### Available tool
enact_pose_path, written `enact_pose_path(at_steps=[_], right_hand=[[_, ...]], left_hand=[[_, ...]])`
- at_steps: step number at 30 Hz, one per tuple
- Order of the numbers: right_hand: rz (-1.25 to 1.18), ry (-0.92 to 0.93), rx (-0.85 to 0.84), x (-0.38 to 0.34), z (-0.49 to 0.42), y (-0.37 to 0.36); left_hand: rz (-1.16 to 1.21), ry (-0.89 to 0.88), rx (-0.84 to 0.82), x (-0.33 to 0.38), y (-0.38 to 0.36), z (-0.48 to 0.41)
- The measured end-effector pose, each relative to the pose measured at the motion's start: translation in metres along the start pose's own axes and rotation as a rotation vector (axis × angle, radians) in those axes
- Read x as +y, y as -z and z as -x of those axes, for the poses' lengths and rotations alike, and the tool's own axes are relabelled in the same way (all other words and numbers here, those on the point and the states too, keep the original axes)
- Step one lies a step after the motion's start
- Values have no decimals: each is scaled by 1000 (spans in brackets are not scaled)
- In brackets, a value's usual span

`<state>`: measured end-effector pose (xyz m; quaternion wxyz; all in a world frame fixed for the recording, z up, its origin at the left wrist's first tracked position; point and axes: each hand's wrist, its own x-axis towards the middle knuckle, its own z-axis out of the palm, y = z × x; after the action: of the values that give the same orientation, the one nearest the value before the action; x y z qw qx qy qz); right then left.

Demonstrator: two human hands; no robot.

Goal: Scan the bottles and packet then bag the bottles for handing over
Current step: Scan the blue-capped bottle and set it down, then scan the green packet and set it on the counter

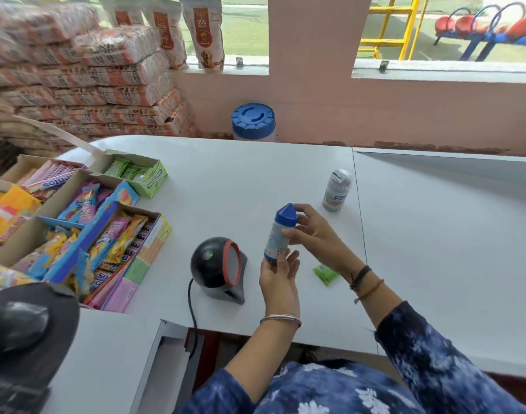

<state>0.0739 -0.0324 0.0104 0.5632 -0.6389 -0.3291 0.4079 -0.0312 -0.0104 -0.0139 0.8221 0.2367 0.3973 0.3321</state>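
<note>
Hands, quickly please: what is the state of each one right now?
Left hand: pinches the base of the blue-capped bottle.
Right hand: fingers curled round the same bottle, near its cap.

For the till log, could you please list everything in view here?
Flat white counter: one, centre.
White plastic bottle with blue conical cap: one, held above counter.
Clear plastic bottle with grey cap: one, standing farther back.
Small green packet: one, lying near right wrist.
Round black scanner with red rim: one, beside held bottle.
Open cardboard sweet boxes: several, multicoloured, counter's left.
Blue-lidded jar: one, behind counter.
Hands: left hand grips held bottle's base, right hand its top.
</note>
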Motion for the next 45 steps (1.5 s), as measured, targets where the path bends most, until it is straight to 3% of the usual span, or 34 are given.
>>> enact_pose_path(at_steps=[7, 15, 17, 18, 20, 22, 25, 28, 31, 34, 37, 39, 42, 45], right_hand=[[348, 135, -56, -25, 0, -45], [399, 194, -33, -24, -2, -47], [411, 191, 52, -17, -1, -32], [415, 189, 124, -12, -1, -20], [417, 166, 288, 4, 2, 8], [433, 108, 429, 21, 6, 36], [488, 25, 571, 45, 10, 65], [507, 35, 617, 56, 8, 73], [557, 37, 689, 61, 5, 69], [671, 18, 859, 71, 22, 56], [670, -44, 768, 87, 41, 46], [466, -109, 642, 87, 46, 48], [-38, -154, 523, 64, 47, 54], [-254, -99, 494, 39, 45, 58]], left_hand=[[332, -17, 83, 18, 13, 11], [318, -27, 72, 19, 14, 9], [22, 31, 41, 9, 16, 0], [-263, 40, 19, 0, 17, -6], [-877, -52, -94, -18, 18, -17], [-1290, -202, -240, -35, 16, -24], [-1669, -370, -292, -51, 8, -34], [-1834, -438, -287, -57, 3, -39], [-1783, -474, -306, -59, 3, -39], [-1508, -381, -337, -54, 5, -40], [-1210, -219, -335, -44, 3, -39], [-982, -118, -331, -36, -2, -38], [-697, -72, -325, -23, -11, -31], [-548, -88, -342, -13, -22, -23]])
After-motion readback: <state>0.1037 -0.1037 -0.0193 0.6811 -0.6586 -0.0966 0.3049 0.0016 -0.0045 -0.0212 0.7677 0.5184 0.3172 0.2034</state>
